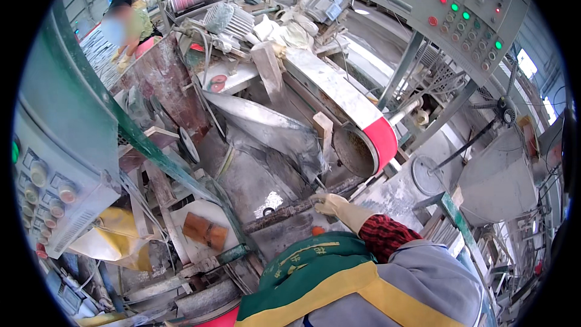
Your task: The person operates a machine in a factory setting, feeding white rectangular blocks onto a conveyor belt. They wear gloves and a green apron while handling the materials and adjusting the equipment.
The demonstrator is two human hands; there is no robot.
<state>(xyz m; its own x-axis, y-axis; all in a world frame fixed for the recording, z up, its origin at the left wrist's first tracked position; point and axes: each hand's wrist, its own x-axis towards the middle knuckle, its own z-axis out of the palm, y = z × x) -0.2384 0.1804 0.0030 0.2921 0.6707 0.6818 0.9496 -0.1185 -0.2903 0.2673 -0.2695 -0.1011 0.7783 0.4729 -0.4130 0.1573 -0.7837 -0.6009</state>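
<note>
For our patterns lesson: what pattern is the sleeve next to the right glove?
The sleeve is red-and-black check; head view.

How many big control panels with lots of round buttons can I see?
2: the grey control panel at the upper right, and the pale control panel at the left edge. More might be hidden.

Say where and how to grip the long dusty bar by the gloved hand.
Probably the bar, just left of the gloved right hand, wrapping over from the near side: it looks long and narrow, lies slantwise and is uncovered there. Can't tell if it's fixed.
</note>
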